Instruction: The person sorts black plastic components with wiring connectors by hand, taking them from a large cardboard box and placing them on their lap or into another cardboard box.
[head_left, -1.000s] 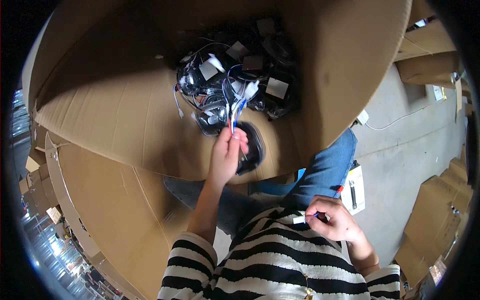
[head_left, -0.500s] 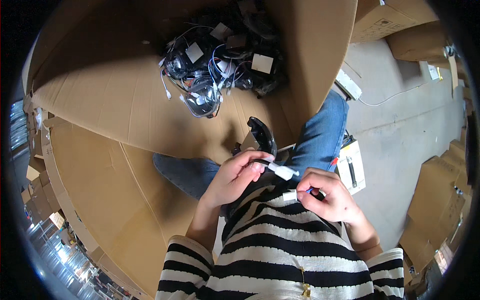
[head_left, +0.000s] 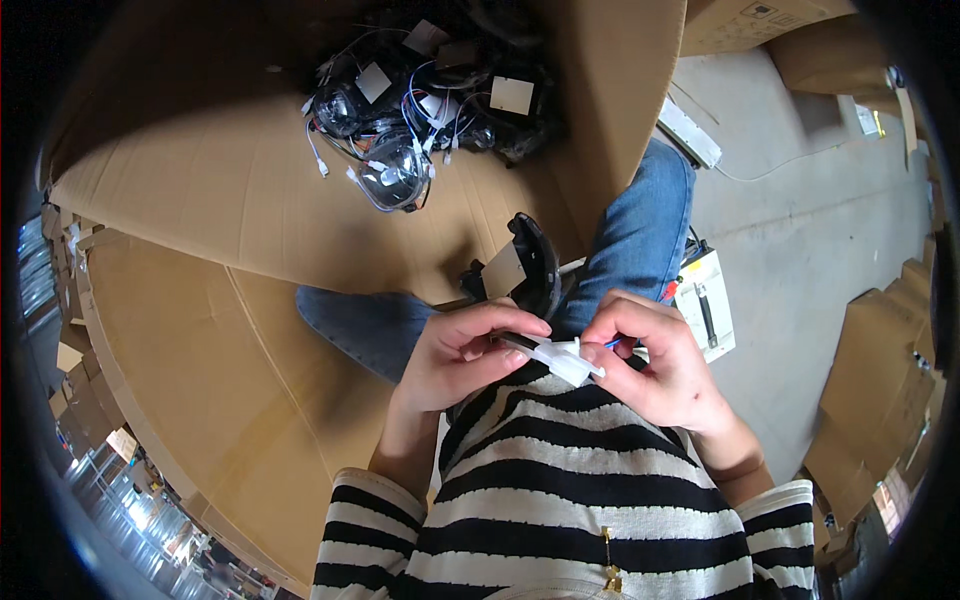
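Note:
My left hand (head_left: 462,358) is closed on a black cable that ends in a translucent white plug connector (head_left: 567,364). In my right hand (head_left: 655,362), thumb and forefinger pinch a smaller white connector with blue wire (head_left: 618,342), mostly covered by the fingers. The two connectors meet or overlap in front of my striped top; I cannot tell whether they are joined. Just beyond my left hand rests a curved black housing (head_left: 538,265) beside a pale square label (head_left: 503,270).
A large cardboard box (head_left: 200,190) opens ahead, with a heap of black lamp-like units (head_left: 395,170) and loose wires inside. To the right, a white case (head_left: 704,308) with a black handle stands on the grey floor (head_left: 790,230). Flattened cardboard (head_left: 870,390) lies at far right.
My right hand has moved up and left, bringing its connector against the one at my left hand. The view has shifted slightly, so the box contents sit higher.

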